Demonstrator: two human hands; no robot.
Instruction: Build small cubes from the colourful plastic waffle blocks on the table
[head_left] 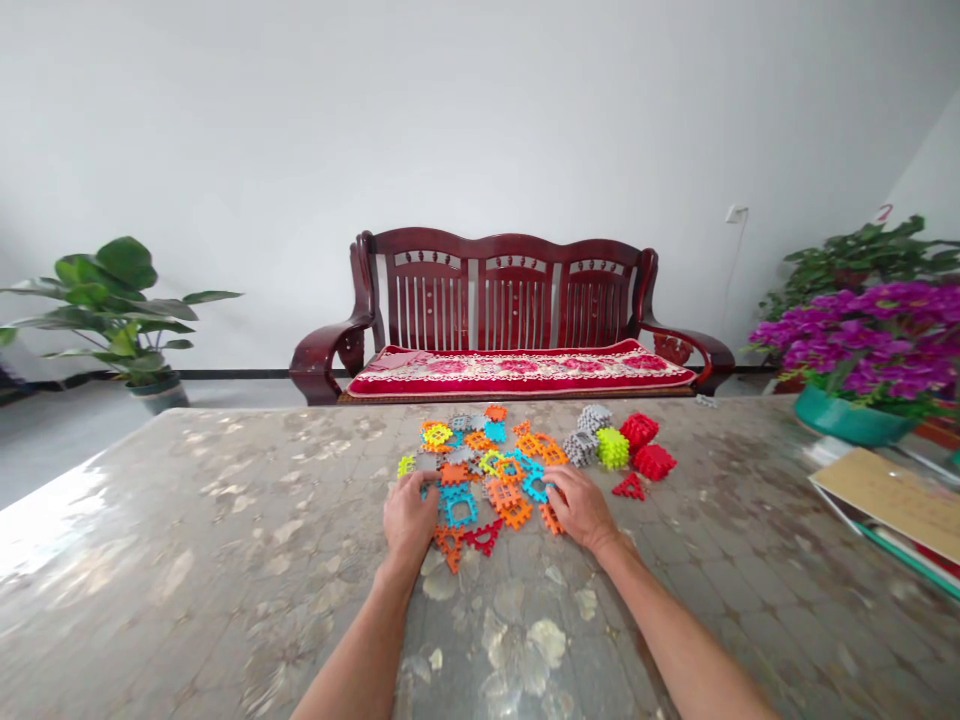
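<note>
A heap of flat interlocking plastic pieces (487, 462) in orange, blue, yellow, grey and red lies on the table (225, 520). My left hand (409, 518) rests on the heap's near left edge, fingers curled onto a grey piece beside a blue square piece (459, 508). My right hand (579, 506) lies on the heap's near right side, fingers bent over orange and blue pieces. Assembled cubes stand to the right: grey (587, 438), yellow-green (612, 448), and two red ones (645, 445). A red triangle piece (628, 488) lies by them.
A dark wooden bench (510, 310) with a red cushion stands behind the table. A green potted plant (120, 310) is at the left, purple flowers in a teal pot (862, 370) at the right. Cardboard and books (892, 505) lie on the table's right edge.
</note>
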